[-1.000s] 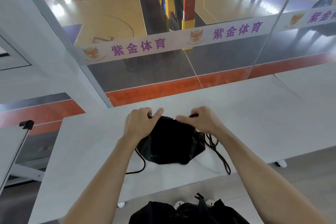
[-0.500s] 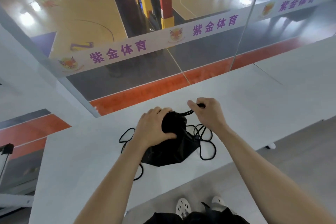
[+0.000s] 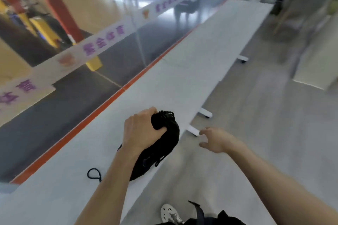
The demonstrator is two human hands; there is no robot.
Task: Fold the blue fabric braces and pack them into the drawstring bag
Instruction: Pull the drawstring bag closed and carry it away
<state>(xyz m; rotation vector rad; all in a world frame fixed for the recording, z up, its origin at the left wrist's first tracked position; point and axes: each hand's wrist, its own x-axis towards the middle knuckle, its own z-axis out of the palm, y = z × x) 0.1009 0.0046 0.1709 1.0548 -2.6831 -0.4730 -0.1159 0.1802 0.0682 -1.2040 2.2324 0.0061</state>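
Observation:
A black drawstring bag (image 3: 161, 149) lies at the near edge of the long grey table (image 3: 182, 86), its gathered neck pointing away from me. My left hand (image 3: 140, 131) grips that bunched neck from the left. A loop of black cord (image 3: 94, 174) trails on the tabletop left of my forearm. My right hand (image 3: 216, 139) hovers off the table's edge, right of the bag, fingers loosely spread and holding nothing. No blue braces show; the bag's inside is hidden.
A glass wall with a white banner (image 3: 102, 42) runs along the table's far side. Table feet (image 3: 205, 113) stick out onto the grey floor at right. My shoe (image 3: 170, 213) and dark clothing sit at the bottom edge. Furniture stands blurred at far right.
The view has swung right. My right hand let go of the cords and moved off the table's edge. My left hand keeps its grip on the bag's cinched neck.

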